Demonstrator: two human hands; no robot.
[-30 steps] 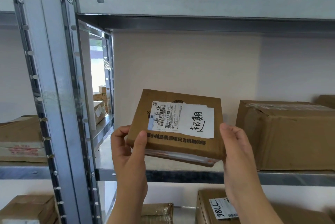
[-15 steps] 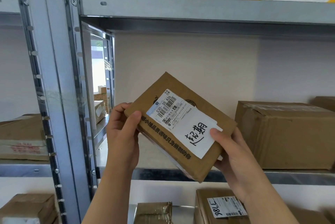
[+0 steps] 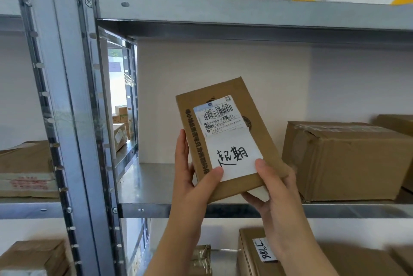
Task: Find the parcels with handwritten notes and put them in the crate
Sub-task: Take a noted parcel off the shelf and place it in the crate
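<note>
Two hands (image 3: 190,190) (image 3: 277,195) grip parcel (image 3: 225,139) before steel shelf (image 3: 152,184).

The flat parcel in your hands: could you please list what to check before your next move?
1. The parcel bears a handwritten note: ok, black handwriting on the white label below the barcode.
2. Grip of the left hand: ok, it holds the left edge, thumb on the front.
3. Grip of the right hand: ok, it holds the lower right corner, thumb on the label.
4. Off the shelf: ok, held tilted in front of it.
5. Apart from the big box: ok.
6. Whereabouts of the crate: cannot tell, none is in view.
</note>
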